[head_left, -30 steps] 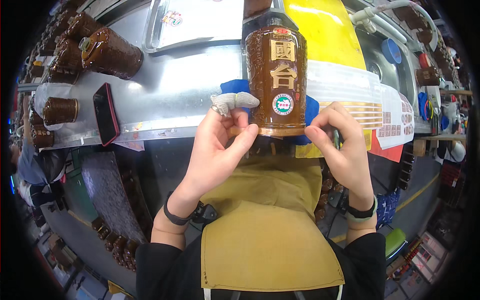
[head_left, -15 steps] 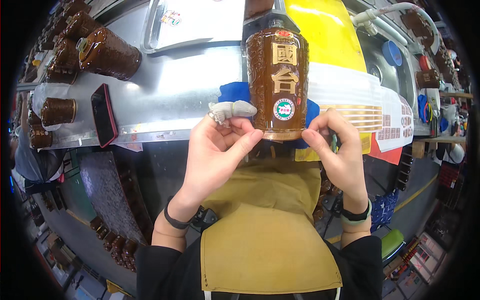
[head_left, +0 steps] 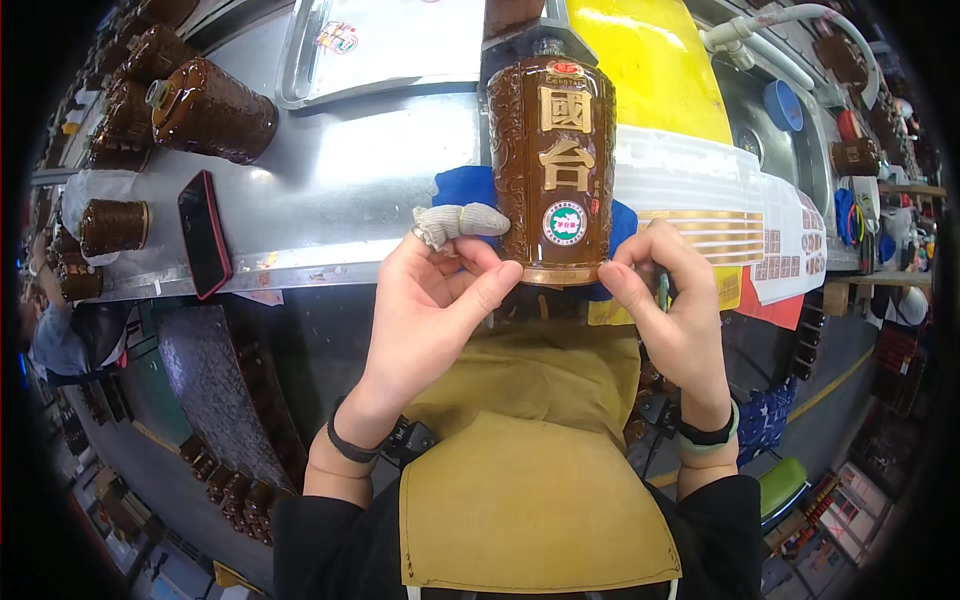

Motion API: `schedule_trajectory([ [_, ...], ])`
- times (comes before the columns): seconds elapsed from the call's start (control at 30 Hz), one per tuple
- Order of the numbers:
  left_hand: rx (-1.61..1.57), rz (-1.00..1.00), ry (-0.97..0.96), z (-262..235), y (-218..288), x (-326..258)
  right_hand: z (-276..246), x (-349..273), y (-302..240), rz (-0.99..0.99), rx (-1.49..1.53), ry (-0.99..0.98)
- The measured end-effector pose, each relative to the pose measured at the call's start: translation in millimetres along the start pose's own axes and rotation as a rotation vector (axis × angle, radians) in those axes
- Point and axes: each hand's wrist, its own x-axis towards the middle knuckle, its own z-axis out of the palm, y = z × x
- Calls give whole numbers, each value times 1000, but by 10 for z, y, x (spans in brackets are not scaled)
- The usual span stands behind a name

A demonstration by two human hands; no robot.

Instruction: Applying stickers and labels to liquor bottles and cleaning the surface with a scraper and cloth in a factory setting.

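Note:
A glossy brown bottle [head_left: 553, 130] with raised gold characters and a round green-and-white sticker [head_left: 565, 223] lies on a blue cloth [head_left: 466, 188], its base toward me. Along its lower edge runs a gold strip [head_left: 557, 275]. My left hand [head_left: 420, 300] is closed, thumb and fingers pinching the strip's left end at the base corner. A whitish cloth cover sits over one of its fingers, which rests against the bottle's side. At the right corner, my right hand [head_left: 675, 300] pinches the other end. Something small and green [head_left: 663, 288] shows among its fingers, too hidden to name.
On the steel table, a phone [head_left: 205, 235] and more brown bottles [head_left: 213, 110] stand or lie at left. A metal tray [head_left: 390, 45] is behind. To the right are a sheet of gold strips [head_left: 700, 222], sticker sheets [head_left: 795, 240] and a sink with a blue bowl [head_left: 784, 105].
The bottle and both hands have shifted very slightly left in the view. The pinch at each end of the gold strip looks the same.

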Motion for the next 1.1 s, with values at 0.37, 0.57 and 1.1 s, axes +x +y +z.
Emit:
schedule_trajectory([
  [0.37, -6, 14, -2, 8, 3, -10, 3, -6, -16, 11, 8, -11],
  [0.57, 4, 23, -7, -2, -17, -9, -5, -1, -20, 6, 3, -18],
  [1.1, -24, 4, -5, 9, 6, -7, -5, 6, -6, 14, 11, -24],
])
